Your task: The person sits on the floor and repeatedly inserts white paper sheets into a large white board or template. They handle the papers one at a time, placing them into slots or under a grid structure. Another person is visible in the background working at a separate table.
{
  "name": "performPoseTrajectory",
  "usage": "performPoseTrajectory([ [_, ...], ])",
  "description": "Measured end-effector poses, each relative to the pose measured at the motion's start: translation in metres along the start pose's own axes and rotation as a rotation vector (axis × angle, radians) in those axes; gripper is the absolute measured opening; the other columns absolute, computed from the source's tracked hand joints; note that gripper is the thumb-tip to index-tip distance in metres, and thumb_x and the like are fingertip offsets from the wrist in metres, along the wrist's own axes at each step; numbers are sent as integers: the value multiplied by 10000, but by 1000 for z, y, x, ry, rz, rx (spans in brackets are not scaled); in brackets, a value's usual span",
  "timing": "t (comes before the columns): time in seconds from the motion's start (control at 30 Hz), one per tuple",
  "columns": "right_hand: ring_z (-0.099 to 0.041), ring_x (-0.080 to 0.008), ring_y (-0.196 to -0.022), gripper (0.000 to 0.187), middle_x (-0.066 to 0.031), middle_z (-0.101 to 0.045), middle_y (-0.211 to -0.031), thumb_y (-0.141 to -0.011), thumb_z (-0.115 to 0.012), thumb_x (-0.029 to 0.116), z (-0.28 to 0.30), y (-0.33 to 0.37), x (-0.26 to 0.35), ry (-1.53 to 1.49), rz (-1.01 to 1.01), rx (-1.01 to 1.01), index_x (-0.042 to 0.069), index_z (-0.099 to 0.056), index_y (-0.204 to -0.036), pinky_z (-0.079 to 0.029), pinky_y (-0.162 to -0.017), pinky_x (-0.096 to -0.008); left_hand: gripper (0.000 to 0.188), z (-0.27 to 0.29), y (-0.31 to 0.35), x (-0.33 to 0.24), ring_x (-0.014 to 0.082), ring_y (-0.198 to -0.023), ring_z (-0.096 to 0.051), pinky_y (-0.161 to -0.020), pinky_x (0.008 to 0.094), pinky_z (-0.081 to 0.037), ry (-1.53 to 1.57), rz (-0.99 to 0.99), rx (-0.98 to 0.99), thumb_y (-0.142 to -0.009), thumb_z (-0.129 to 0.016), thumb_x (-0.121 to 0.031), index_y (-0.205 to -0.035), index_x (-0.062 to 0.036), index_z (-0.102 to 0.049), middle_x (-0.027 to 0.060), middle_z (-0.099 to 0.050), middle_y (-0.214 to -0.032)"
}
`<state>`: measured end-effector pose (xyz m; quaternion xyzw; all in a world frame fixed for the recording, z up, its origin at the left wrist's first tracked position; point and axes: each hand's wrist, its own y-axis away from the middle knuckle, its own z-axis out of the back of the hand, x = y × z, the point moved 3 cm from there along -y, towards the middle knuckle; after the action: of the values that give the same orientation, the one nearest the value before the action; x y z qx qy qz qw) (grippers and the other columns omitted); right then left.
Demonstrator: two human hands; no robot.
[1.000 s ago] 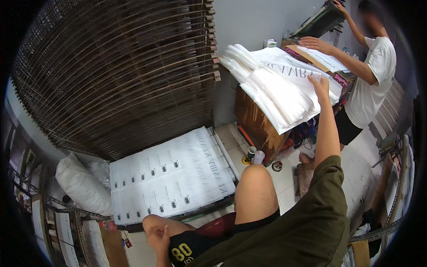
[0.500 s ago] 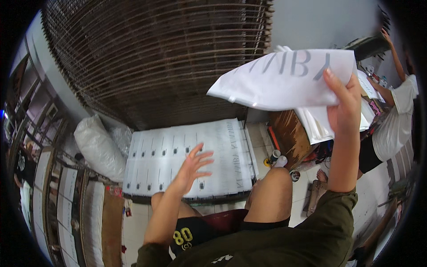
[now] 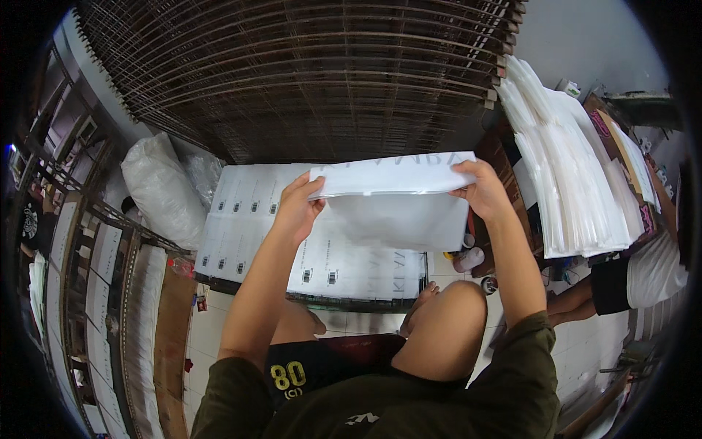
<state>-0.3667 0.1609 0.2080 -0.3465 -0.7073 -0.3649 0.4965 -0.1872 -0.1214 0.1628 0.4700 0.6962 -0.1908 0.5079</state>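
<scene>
A thin, glossy white plastic sheet (image 3: 395, 175) with large grey lettering along its top is stretched between my hands. My left hand (image 3: 296, 208) pinches its left corner, and my right hand (image 3: 482, 192) grips the right corner between thumb and fingers. The lower part of the sheet hangs down, slightly blurred, over the right side of a low rack tray (image 3: 344, 301). Overlapping printed white sheets (image 3: 241, 241), with small dark marks and grey letters, cover that tray. Whether the sheet touches the ones below, I cannot tell.
A tall dark wire drying rack (image 3: 314, 88) rises behind the tray. At the right, a thick stack of white sheets (image 3: 567, 175) lies near another person (image 3: 651, 271). A stuffed clear plastic sack (image 3: 161, 190) leans at the left, above racks of printed sheets (image 3: 102, 293). Jars (image 3: 468, 258) stand on the floor.
My right hand has brought the sheet down from the upper right to above the tray. My left hand, open before, has risen and taken the sheet's left corner. The view has shifted.
</scene>
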Motion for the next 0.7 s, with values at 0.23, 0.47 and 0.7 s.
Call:
performPoseTrajectory([
  [0.23,-556,-144,-784,281,-30,-631,-934,-822,-652,166,76,-126,-70,161,-159,-80,103,-611,-1093,-443,-627,-256,321,-13,-139,71,112,-844,-524,-658,240,-434,-127,275,22,-882,-593,-91,-1199,-70,-552,48,-600,-1030],
  [0.47,-526,-44,-644,423,-9,-628,-967,-887,-554,65,91,-82,-81,122,-82,-85,87,-496,-1306,-289,-395,-178,514,-30,-95,103,110,-810,-552,-563,243,-420,-193,88,22,-879,-563,-61,-1374,-93,-430,62,-617,-1068],
  [0.7,-524,-55,-745,377,36,-622,-949,-856,-631,122,173,-72,-271,75,-340,-196,138,-563,-1226,-363,-521,-197,552,34,-95,275,131,-795,-580,-594,246,-465,-305,470,-133,-858,-581,-60,-1382,-79,-409,81,-604,-1044],
])
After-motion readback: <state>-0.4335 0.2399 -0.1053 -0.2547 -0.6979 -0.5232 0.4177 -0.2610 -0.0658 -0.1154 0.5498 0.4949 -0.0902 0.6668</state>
